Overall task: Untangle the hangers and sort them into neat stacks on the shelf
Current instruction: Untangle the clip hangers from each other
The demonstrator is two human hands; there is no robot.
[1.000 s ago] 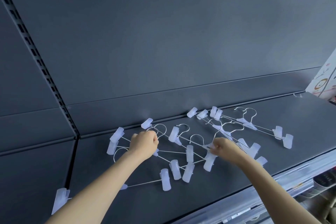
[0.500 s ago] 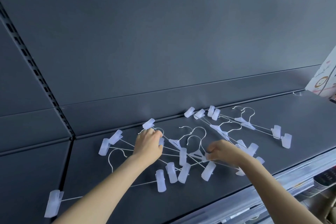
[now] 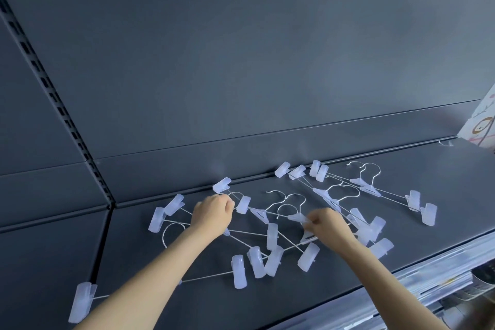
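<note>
Status: early. Hangers are mostly 1 crossed heap mid-shelf, wires + clips overlapping, hooks pointing diff ways.

L hand: fingers curled tight round a wire at the heap's back-left, next to a clip. Exact hold is partly hidden by knuckles.

R hand: pinching the plastic centre piece of 1 hanger in the middle of the heap, other fingers curled in.

Back-right group: approx 4 hangers lying roughly parallel. Closest thing to a stack, but loose, and its near end runs into the heap by R hand.

1 stray hanger sits front-left, partly under L forearm, apart from the rest.

0 neat stacks so far. Imo nearly all the job remains: free each hanger, line up hooks, pile.

Printed box at far R edge, not involved.
</note>
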